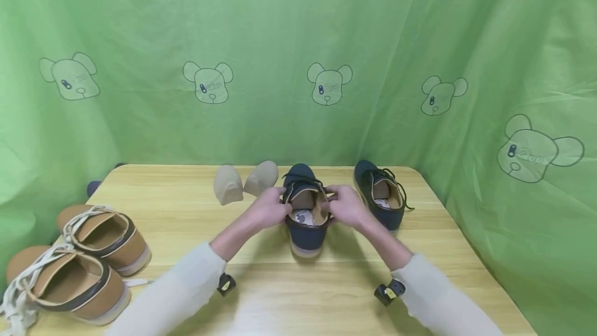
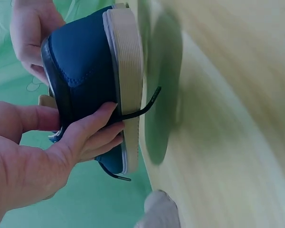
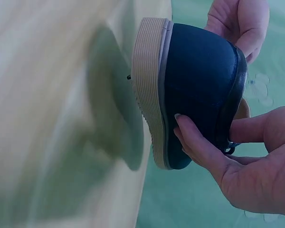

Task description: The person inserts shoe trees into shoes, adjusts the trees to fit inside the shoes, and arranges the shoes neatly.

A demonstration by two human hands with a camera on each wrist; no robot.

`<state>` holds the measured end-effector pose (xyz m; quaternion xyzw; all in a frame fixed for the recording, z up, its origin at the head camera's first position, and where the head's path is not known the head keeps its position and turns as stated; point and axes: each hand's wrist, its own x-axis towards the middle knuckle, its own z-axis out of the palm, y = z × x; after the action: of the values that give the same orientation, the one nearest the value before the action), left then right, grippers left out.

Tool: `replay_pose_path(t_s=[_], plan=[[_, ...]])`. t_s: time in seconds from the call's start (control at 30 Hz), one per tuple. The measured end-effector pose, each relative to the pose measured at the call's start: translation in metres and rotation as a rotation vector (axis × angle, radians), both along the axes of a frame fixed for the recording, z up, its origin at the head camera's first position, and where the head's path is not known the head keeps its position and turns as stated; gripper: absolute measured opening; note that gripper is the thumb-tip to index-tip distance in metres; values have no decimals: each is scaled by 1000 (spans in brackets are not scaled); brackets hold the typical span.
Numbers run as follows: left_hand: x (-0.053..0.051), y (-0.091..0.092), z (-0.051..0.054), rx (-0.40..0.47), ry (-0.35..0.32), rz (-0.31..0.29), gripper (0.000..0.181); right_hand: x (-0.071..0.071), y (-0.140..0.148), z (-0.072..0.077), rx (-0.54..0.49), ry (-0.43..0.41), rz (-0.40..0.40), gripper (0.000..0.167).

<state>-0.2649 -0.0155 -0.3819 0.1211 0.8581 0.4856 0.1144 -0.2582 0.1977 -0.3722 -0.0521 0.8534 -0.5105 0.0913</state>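
Note:
Both hands hold a navy lace-up shoe (image 1: 305,237), toe facing away, at the middle of the table. My left hand (image 1: 270,208) grips its left side, thumb inside the opening and fingers along the outer wall. On the opposite side, my right hand (image 1: 346,206) pinches the collar the same way. In the wrist views the pale ribbed sole (image 2: 128,61) stands apart from its shadow on the table. Dark laces (image 2: 142,112) hang loose. A matching navy shoe (image 1: 391,218) rests to the right, with its laces loose.
Two grey toe-shaped shoe inserts (image 1: 228,183) lie at the back, left of the held shoe. At the left edge stand two brown shoes (image 1: 116,279) with white laces. Green curtains (image 1: 270,118) hang behind and beside the wooden table (image 1: 280,294).

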Motion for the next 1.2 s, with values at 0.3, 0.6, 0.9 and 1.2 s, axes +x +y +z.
replay_pose_path(t_s=[0.3, 0.6, 0.9, 1.2], plan=[[-25, 49, 12, 59, -11, 58, 61, -19, 42, 19, 83, 24, -46, 57], [-38, 87, 14, 170, -71, 153, 61, -34, 73, 31, 208, 40, -124, 52], [-45, 118, 5, 187, -63, 278, 58, -46, 93, 29, 396, 131, -222, 55], [-48, 131, -14, 167, -54, 319, 54, -46, 100, 11, 447, 259, -292, 34]])
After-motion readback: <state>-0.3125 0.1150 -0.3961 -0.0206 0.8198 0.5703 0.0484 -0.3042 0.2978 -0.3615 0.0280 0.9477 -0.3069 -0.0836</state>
